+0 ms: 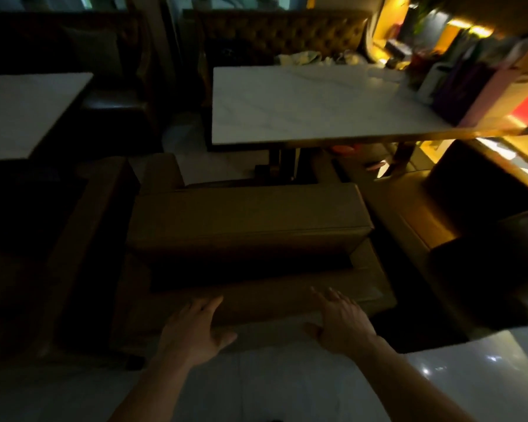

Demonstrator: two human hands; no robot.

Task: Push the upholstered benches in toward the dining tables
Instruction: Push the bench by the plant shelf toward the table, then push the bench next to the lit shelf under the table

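Observation:
A tan upholstered bench [247,220] stands in front of me in dim light, its seat cushion facing a white marble dining table [302,105]. Its low backrest [272,296] runs along the near side. My left hand [195,324] lies flat on the backrest's top near edge, fingers spread. My right hand [342,321] rests the same way further right, palm down. Neither hand grips anything. A gap of floor shows between the bench's front and the table's dark pedestal [284,166].
A second white table [28,114] stands at the left with a dark bench [58,239] beside it. A tufted booth seat [281,38] lies beyond the main table. Bags and boxes [470,83] crowd the right edge. Another tan bench [409,214] sits right. Glossy white floor [272,385] is underfoot.

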